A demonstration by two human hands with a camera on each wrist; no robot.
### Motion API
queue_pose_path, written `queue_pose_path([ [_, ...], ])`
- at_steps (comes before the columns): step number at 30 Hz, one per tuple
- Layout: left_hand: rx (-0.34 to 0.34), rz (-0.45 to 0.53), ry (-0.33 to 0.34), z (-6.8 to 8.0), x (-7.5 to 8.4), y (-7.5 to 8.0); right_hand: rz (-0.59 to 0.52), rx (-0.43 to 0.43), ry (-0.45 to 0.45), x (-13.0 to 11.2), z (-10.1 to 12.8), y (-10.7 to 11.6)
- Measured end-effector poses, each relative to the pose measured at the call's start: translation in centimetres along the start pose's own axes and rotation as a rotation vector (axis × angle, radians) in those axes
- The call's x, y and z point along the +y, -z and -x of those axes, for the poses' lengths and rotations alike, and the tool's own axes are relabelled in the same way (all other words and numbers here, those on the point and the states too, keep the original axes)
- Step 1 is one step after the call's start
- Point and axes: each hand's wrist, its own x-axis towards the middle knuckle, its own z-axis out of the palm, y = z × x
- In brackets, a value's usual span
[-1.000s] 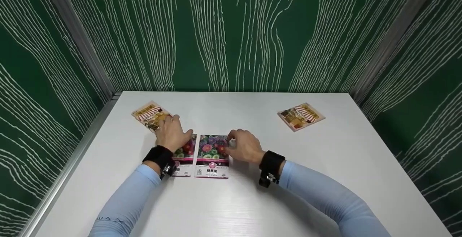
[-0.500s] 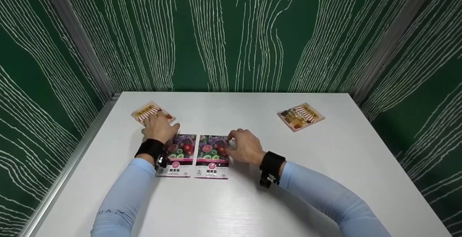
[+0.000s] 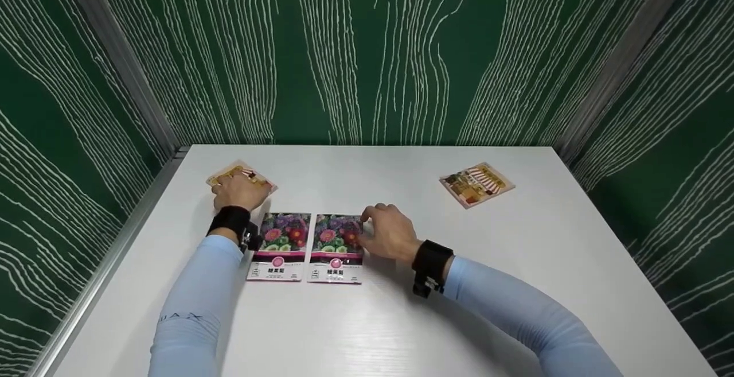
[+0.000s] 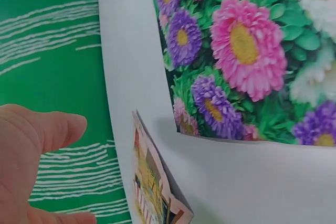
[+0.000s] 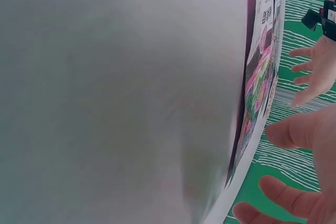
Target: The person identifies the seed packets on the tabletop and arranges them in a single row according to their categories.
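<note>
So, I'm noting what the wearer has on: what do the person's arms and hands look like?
The left sleeve and right sleeve are light blue and close-fitting, the left with dark lettering. A black left band and right band wrap the wrists, each carrying a small dark device. The left hand and right hand wear no gloves.

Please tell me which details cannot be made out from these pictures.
Middle of the left striped packet: head view, covered by the left hand.
Fine print on the left flower packet and right flower packet: head view, too small.
Rest of the large blooms picture: left wrist view, cut off by the top and right edges.
Back of the right hand: right wrist view, cut off at right.
</note>
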Motion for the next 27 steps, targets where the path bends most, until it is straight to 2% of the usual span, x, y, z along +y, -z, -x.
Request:
queue_pose_path([
  [3,-0.014,0.017,0.023,-0.4,0.0,0.2,0.003,-0.002,-0.007,0.1,0.0,0.0],
  [11,-0.068,-0.007,0.163,-2.0,0.4,0.7,0.012,0.003,0.013,-0.2,0.3,0.4],
  [14,-0.085,0.013,0.202,-2.0,0.8,1.1,0.016,-0.003,0.025,-0.4,0.3,0.6],
  [17,-0.099,0.049,0.214,-1.5,0.9,1.6,0.015,-0.001,0.034,-0.3,0.4,0.6],
  [20,-0.129,0.053,0.229,-1.5,0.7,1.4,0.013,0.006,0.041,-0.3,0.5,0.6],
  [24,-0.175,0.038,0.286,-2.0,0.1,0.9,0.015,-0.007,0.044,-0.6,0.9,0.6],
  [27,-0.181,0.03,0.311,-2.6,-0.1,0.4,0.017,-0.019,0.048,-0.9,1.2,0.7],
])
